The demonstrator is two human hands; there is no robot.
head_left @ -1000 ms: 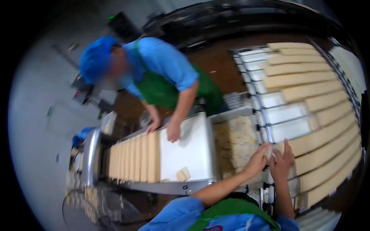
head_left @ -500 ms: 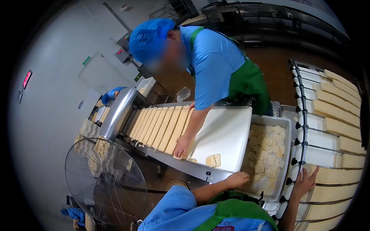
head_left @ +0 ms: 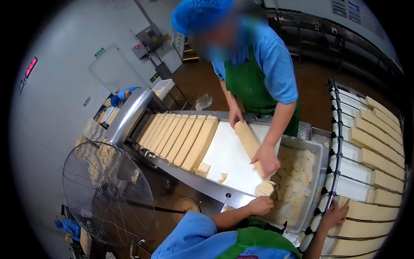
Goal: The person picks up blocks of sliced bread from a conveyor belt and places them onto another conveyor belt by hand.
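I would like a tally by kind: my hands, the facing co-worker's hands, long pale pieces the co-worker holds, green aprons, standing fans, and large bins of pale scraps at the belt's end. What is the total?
Your left hand and right hand: 2
Co-worker's hands: 2
Held long piece: 1
Green aprons: 2
Standing fan: 1
Large bin: 1
Total: 9

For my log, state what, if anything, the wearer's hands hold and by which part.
Left hand: nothing visible. Right hand: at one end of a pale row; whether it grips cannot be told.
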